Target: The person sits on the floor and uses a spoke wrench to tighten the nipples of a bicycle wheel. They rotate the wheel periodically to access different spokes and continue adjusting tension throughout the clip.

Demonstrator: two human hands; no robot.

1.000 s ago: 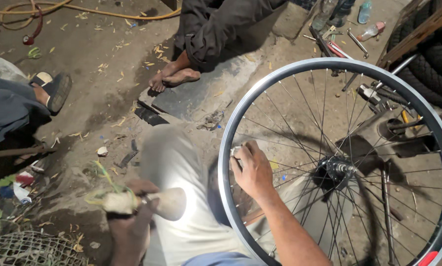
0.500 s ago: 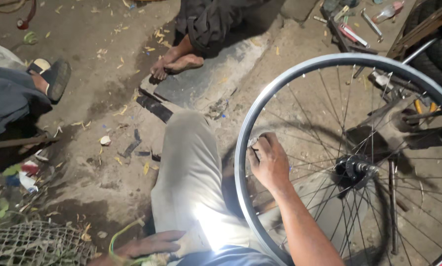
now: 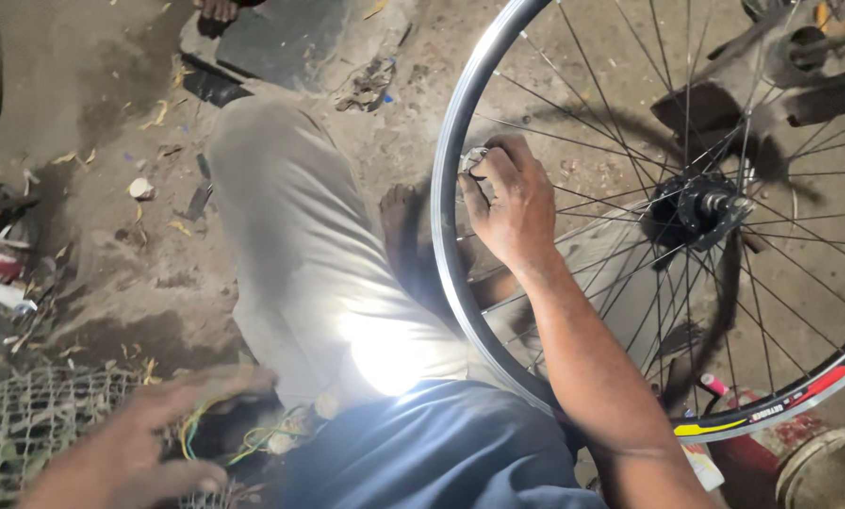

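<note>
We see our right hand (image 3: 509, 203) reaching through the spokes of the bicycle wheel (image 3: 448, 179), which stands upright at the right of the scene, just beside our bent leg in pale trousers (image 3: 300, 254). The fingers (image 3: 486, 170) are closed on a small metal piece (image 3: 472, 158) at the inner side of the rim, where a spoke meets it; what the piece is exactly we cannot tell, it is too small. The hub (image 3: 700, 207) is further right, at the centre of the wheel. Our left hand (image 3: 135, 443) is low at the near left, blurred, with fingers spread over some thin yellow and green wires (image 3: 238, 438) beside a wire mesh (image 3: 36, 415) on the dirt floor (image 3: 111, 113); it seems to touch them, but if it grips them we cannot tell. To work well here, we judge the pinch should stay firm and square on the small piece, with the wrist kept clear of the neighbouring spokes, and the wheel should lean steady against the leg so the rim does not roll.
</note>
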